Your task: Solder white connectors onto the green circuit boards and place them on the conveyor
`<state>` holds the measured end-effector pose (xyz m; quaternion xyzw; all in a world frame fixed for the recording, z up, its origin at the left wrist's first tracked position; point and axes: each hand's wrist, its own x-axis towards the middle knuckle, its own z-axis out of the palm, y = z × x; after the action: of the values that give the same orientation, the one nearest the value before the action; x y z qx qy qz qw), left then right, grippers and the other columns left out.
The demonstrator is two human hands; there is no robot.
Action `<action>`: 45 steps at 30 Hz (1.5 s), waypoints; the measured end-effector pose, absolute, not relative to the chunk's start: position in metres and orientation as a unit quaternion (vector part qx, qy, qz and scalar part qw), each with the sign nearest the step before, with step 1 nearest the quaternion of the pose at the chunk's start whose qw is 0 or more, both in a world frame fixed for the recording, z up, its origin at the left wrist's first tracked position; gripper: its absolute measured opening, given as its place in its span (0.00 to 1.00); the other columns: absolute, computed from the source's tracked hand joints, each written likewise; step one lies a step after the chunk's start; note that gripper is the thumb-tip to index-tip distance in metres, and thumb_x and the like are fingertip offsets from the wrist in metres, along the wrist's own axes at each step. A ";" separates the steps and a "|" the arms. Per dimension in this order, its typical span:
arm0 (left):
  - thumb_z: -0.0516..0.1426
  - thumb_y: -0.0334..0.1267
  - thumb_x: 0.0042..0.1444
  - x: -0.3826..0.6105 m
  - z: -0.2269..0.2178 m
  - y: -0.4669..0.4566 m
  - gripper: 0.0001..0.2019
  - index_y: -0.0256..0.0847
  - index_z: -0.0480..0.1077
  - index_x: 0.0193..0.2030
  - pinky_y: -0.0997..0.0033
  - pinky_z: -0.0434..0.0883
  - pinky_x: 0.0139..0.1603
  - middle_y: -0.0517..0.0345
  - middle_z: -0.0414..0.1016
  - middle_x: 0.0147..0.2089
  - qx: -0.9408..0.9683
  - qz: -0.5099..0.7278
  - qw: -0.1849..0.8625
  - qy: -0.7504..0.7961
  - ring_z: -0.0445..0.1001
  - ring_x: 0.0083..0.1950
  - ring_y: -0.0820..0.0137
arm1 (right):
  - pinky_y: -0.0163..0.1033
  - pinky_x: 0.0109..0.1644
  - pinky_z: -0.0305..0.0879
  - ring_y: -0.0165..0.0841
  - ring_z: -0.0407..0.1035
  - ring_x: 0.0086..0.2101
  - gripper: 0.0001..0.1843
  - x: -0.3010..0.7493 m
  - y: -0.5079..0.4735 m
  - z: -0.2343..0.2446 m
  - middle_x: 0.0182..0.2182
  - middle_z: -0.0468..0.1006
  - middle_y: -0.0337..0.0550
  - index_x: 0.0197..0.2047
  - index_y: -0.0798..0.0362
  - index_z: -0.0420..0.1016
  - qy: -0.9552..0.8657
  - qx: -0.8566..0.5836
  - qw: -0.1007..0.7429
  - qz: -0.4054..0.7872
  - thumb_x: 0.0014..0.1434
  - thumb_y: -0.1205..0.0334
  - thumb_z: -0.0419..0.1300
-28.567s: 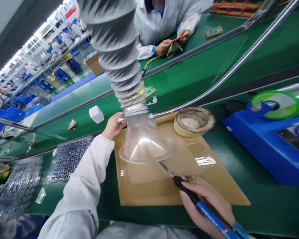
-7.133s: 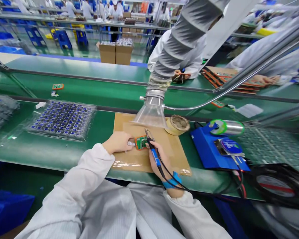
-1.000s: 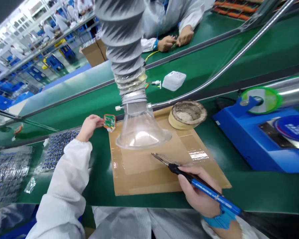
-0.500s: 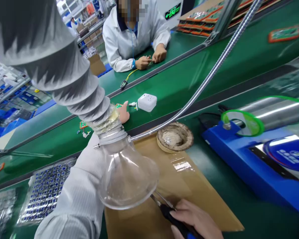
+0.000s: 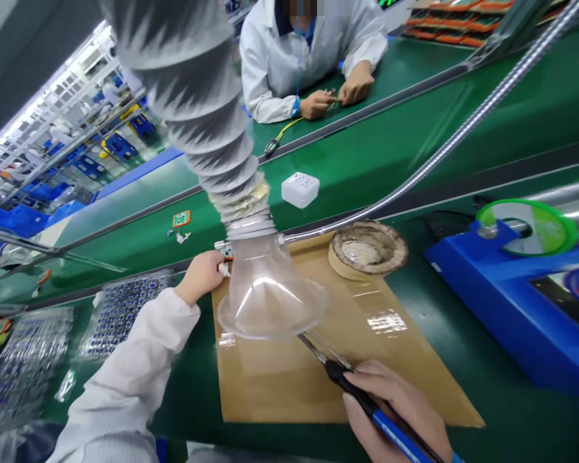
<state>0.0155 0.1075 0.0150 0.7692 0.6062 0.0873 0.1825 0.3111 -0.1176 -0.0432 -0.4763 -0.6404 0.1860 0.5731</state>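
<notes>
My right hand (image 5: 395,411) is wrapped round a blue-and-black soldering iron (image 5: 367,400), with a thin metal feed tube beside its tip. The iron points up and left over a brown cardboard sheet (image 5: 280,386). At the sheet's far left corner, my left hand (image 5: 205,278) is closed on a small circuit board (image 5: 228,258) with an orange edge and a white connector, partly covered by my fingers and the fume hood. That clear funnel-shaped fume hood (image 5: 270,296) hangs on a grey ribbed hose (image 5: 217,116) between my hands.
A round crusted dish (image 5: 367,251) stands on the sheet's far right corner. Right of it sits a blue solder feeder (image 5: 506,302). On the green belt lie a white box (image 5: 300,190) and another circuit board (image 5: 181,219). A tray of parts (image 5: 128,312) lies left; a co-worker (image 5: 313,71) sits opposite.
My left hand has come back from the belt to the cardboard, bringing a circuit board from beside the white box. My right hand still holds the soldering iron. The view has shifted.
</notes>
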 end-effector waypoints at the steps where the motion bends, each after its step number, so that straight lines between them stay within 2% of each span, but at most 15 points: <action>1: 0.62 0.37 0.59 0.004 0.013 0.087 0.13 0.40 0.69 0.24 0.60 0.72 0.48 0.51 0.74 0.32 0.784 0.074 0.179 0.589 0.75 0.41 0.61 | 0.40 0.34 0.78 0.38 0.80 0.31 0.11 0.309 -0.119 -0.045 0.32 0.81 0.42 0.44 0.47 0.76 -0.637 -0.484 0.573 0.177 0.59 0.69 0.64; 4: 0.56 0.35 0.60 -0.015 -0.001 0.030 0.14 0.42 0.65 0.22 0.60 0.69 0.47 0.52 0.71 0.29 0.855 0.035 0.167 0.489 0.72 0.38 0.61 | 0.43 0.38 0.78 0.40 0.80 0.33 0.08 0.303 -0.125 -0.053 0.34 0.82 0.43 0.44 0.47 0.78 -0.629 -0.507 0.568 0.159 0.60 0.65 0.65; 7: 0.57 0.33 0.54 -0.015 -0.016 -0.018 0.02 0.42 0.70 0.31 0.58 0.68 0.55 0.48 0.77 0.41 0.897 0.054 0.183 0.398 0.73 0.48 0.59 | 0.43 0.43 0.77 0.40 0.80 0.34 0.06 0.295 -0.131 -0.060 0.36 0.83 0.43 0.42 0.47 0.79 -0.609 -0.555 0.547 0.147 0.61 0.61 0.67; 10: 0.58 0.28 0.48 -0.017 -0.021 -0.054 0.18 0.40 0.74 0.48 0.56 0.65 0.63 0.45 0.76 0.58 0.901 0.102 0.191 0.375 0.71 0.61 0.57 | 0.43 0.43 0.76 0.40 0.81 0.35 0.12 0.282 -0.134 -0.063 0.36 0.85 0.43 0.46 0.47 0.80 -0.599 -0.601 0.503 0.163 0.63 0.51 0.67; 12: 0.55 0.25 0.50 -0.030 -0.019 -0.069 0.22 0.41 0.73 0.52 0.57 0.64 0.63 0.48 0.77 0.58 0.891 0.124 0.176 0.400 0.72 0.61 0.59 | 0.45 0.45 0.77 0.44 0.82 0.40 0.17 0.271 -0.132 -0.065 0.39 0.86 0.44 0.53 0.46 0.78 -0.628 -0.579 0.473 0.217 0.66 0.48 0.64; 15: 0.53 0.25 0.56 -0.069 -0.010 -0.071 0.16 0.41 0.75 0.47 0.57 0.66 0.58 0.50 0.80 0.49 0.836 0.151 0.099 0.518 0.74 0.54 0.60 | 0.51 0.49 0.79 0.48 0.81 0.48 0.19 0.256 -0.124 -0.074 0.46 0.86 0.43 0.60 0.43 0.73 -0.697 -0.513 0.432 0.255 0.69 0.48 0.59; 17: 0.52 0.28 0.60 -0.100 -0.004 -0.055 0.14 0.40 0.75 0.49 0.56 0.67 0.57 0.48 0.79 0.47 0.767 0.157 0.029 0.622 0.73 0.52 0.59 | 0.51 0.46 0.80 0.49 0.81 0.48 0.20 0.251 -0.118 -0.080 0.48 0.85 0.43 0.61 0.41 0.72 -0.735 -0.483 0.414 0.236 0.68 0.49 0.59; 21: 0.53 0.31 0.62 -0.148 0.004 -0.003 0.19 0.38 0.74 0.58 0.53 0.66 0.58 0.40 0.73 0.55 0.661 0.077 -0.070 0.743 0.69 0.58 0.51 | 0.50 0.42 0.80 0.48 0.81 0.43 0.19 0.247 -0.114 -0.089 0.46 0.85 0.45 0.61 0.40 0.72 -0.767 -0.458 0.404 0.199 0.68 0.53 0.60; 27: 0.57 0.30 0.57 -0.171 0.019 0.038 0.07 0.37 0.78 0.36 0.44 0.62 0.61 0.35 0.75 0.51 0.660 0.028 -0.081 0.747 0.67 0.61 0.43 | 0.50 0.43 0.78 0.43 0.79 0.35 0.18 0.246 -0.116 -0.087 0.39 0.86 0.42 0.58 0.44 0.73 -0.759 -0.487 0.407 0.146 0.68 0.51 0.58; 31: 0.56 0.34 0.61 -0.167 0.034 0.024 0.08 0.39 0.76 0.33 0.50 0.65 0.58 0.43 0.79 0.40 0.672 0.050 -0.060 0.736 0.75 0.49 0.52 | 0.52 0.47 0.76 0.43 0.79 0.32 0.18 0.246 -0.114 -0.080 0.39 0.87 0.42 0.60 0.42 0.71 -0.746 -0.488 0.426 0.153 0.68 0.54 0.59; 34: 0.57 0.43 0.63 -0.136 0.034 -0.003 0.10 0.41 0.76 0.35 0.60 0.70 0.50 0.51 0.79 0.36 0.649 0.212 0.010 0.731 0.75 0.40 0.61 | 0.53 0.47 0.76 0.44 0.81 0.34 0.18 0.246 -0.113 -0.076 0.40 0.87 0.44 0.60 0.43 0.72 -0.742 -0.487 0.435 0.151 0.68 0.55 0.60; 36: 0.61 0.46 0.59 -0.101 0.026 -0.026 0.10 0.42 0.75 0.34 0.64 0.72 0.47 0.54 0.79 0.36 0.596 0.386 0.124 0.693 0.75 0.39 0.64 | 0.53 0.48 0.77 0.45 0.81 0.38 0.18 0.246 -0.114 -0.075 0.42 0.87 0.46 0.59 0.45 0.73 -0.734 -0.498 0.437 0.149 0.68 0.54 0.60; 39: 0.63 0.49 0.55 -0.042 0.010 -0.056 0.12 0.43 0.72 0.33 0.65 0.74 0.48 0.55 0.80 0.40 0.518 0.518 0.318 0.601 0.78 0.43 0.65 | 0.52 0.51 0.77 0.45 0.81 0.46 0.19 0.244 -0.118 -0.070 0.46 0.86 0.47 0.58 0.47 0.73 -0.693 -0.522 0.451 0.211 0.68 0.51 0.61; 42: 0.67 0.54 0.50 0.006 -0.002 -0.075 0.18 0.42 0.70 0.32 0.63 0.77 0.46 0.52 0.83 0.39 0.439 0.510 0.505 0.541 0.80 0.41 0.65 | 0.50 0.54 0.78 0.41 0.81 0.47 0.17 0.237 -0.124 -0.059 0.45 0.86 0.47 0.58 0.48 0.72 -0.625 -0.521 0.487 0.317 0.69 0.52 0.61; 45: 0.72 0.53 0.45 0.031 -0.004 -0.084 0.20 0.39 0.73 0.31 0.64 0.77 0.40 0.51 0.83 0.32 0.427 0.418 0.619 0.510 0.80 0.33 0.66 | 0.49 0.55 0.78 0.39 0.82 0.45 0.15 0.224 -0.126 -0.044 0.42 0.86 0.46 0.55 0.48 0.73 -0.571 -0.496 0.541 0.368 0.68 0.53 0.63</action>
<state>0.0315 -0.0845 -0.0039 0.4268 0.5102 0.4180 0.6188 0.2243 -0.1258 -0.0436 -0.4956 -0.5707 0.3684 0.5413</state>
